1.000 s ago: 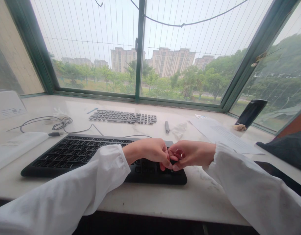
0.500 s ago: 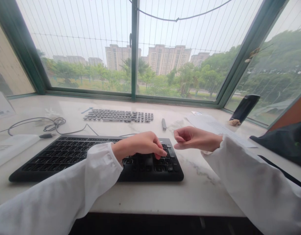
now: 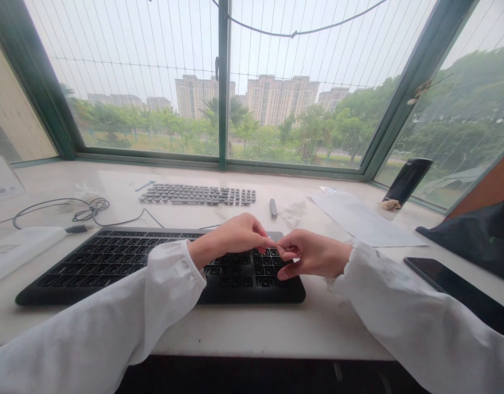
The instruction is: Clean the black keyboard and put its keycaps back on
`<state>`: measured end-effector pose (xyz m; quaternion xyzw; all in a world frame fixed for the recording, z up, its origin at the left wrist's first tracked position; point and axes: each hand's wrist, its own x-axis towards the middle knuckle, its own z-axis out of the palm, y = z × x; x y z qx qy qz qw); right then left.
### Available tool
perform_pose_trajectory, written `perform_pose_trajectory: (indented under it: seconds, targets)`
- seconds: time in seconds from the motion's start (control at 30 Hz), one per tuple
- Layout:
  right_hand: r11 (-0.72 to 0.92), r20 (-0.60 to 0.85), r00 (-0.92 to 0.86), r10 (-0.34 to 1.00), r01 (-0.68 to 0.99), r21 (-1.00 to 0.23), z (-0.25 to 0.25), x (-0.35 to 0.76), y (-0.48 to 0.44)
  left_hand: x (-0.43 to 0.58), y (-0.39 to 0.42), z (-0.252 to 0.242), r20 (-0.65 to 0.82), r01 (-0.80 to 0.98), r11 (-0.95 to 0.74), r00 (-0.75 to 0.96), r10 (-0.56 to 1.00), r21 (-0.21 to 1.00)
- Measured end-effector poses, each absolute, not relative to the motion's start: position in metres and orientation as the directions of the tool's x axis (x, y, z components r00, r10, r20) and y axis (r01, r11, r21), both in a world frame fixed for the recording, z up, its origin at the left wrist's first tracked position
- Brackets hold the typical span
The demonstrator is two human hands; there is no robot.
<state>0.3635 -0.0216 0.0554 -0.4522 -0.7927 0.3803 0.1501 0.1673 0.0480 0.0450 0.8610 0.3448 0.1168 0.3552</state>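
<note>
Both my hands hang over the right part of a black computer keyboard point(image 3: 91, 262), their fingertips meeting above its keys. My left hand point(image 3: 235, 238) is curled, and my right hand point(image 3: 313, 254) pinches toward it. The fingers hide whether anything small lies between them. White sleeves cover both forearms, and the left sleeve hides the keyboard's front edge. Behind the keyboard, several rows of loose black keycaps point(image 3: 197, 194) lie on the white marble sill point(image 3: 276, 334), out of reach of my fingertips.
A small dark metal tool point(image 3: 273, 208) lies near the keycaps. To the right are a paper sheet point(image 3: 362, 219), a black flask point(image 3: 407, 180), a black phone point(image 3: 452, 290) and dark cloth point(image 3: 473, 241). On the left are a black cable point(image 3: 87, 210) and a white box point(image 3: 22, 246). Windows line the back.
My hands parted, then came back together over the keyboard, with my right hand moving left and down to meet my left. The view has settled slightly, and a black phone now shows at right.
</note>
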Motion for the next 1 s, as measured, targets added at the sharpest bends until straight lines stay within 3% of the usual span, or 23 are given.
perform_pose_trajectory:
  seconds: [0.3, 0.53, 0.63, 0.77, 0.87, 1.0]
  targets:
    - [0.237, -0.176, -0.548, 0.817, 0.599, -0.765, 0.053, 0.362, -0.022, 0.166, 0.052, 0.045, -0.03, 0.529, -0.522, 0.721, 0.692, 0.669]
    - [0.295, -0.149, -0.588, 0.795, 0.59, -0.752, 0.051, 0.36, -0.024, 0.158, 0.06, 0.056, -0.068, 0.586, -0.559, 0.723, 0.688, 0.587]
    - [0.302, -0.02, -0.503, 0.864, 0.55, -0.779, 0.051, 0.368, -0.016, 0.148, 0.075, 0.06, 0.001, 0.643, -0.551, 0.65, 0.76, 0.532]
    - [0.317, 0.218, -0.23, 0.948, 0.663, -0.678, 0.047, 0.385, 0.004, 0.136, 0.093, 0.06, 0.176, 0.832, -0.473, 0.439, 0.881, 0.291]
    - [0.269, 0.281, -0.126, 0.951, 0.783, -0.56, 0.036, 0.396, 0.019, 0.132, 0.1, 0.056, 0.249, 0.862, -0.458, 0.405, 0.88, 0.216]
    - [0.231, 0.306, -0.088, 0.948, 0.853, -0.468, 0.022, 0.401, 0.031, 0.134, 0.103, 0.049, 0.237, 0.85, -0.497, 0.453, 0.859, 0.174]
